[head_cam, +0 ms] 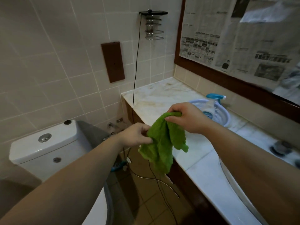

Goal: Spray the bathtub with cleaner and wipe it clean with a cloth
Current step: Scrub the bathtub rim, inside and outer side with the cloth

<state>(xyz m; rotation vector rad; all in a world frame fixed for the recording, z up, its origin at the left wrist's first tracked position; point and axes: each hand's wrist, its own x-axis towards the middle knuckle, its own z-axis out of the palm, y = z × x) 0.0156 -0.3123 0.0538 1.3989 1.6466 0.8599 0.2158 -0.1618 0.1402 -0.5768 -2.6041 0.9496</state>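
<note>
- Both forearms reach forward from the bottom of the view, and a green cloth [162, 140] hangs between the two hands in mid-air, over the front edge of the table [164, 96] and the tiled floor [155, 207] below.
- The left hand [134, 135] has its grip closed on the cloth's left edge, thumb and fingertips pinching the fabric.
- The right hand [185, 116] holds the cloth's top corner, fingers curled over a bunched fold (the rest of the cloth droops in loose folds beneath it).
- Just beyond the right hand, a spray bottle [211, 106] with a blue trigger head stands in a pale blue basket [224, 118] on the marble table; it is blurred, so its label cannot be read.
- Left of the table stands a white toilet cistern [43, 148], with a grey cloth [92, 132] draped beside it.
- A thin black cable [136, 67] runs down the tiled wall from a wire rack [152, 25], passing a brown wall plate [112, 61].
- Above the table, sheets of newspaper [235, 34] cover a dark-framed mirror [178, 46].
- The bathtub is not in view.
</note>
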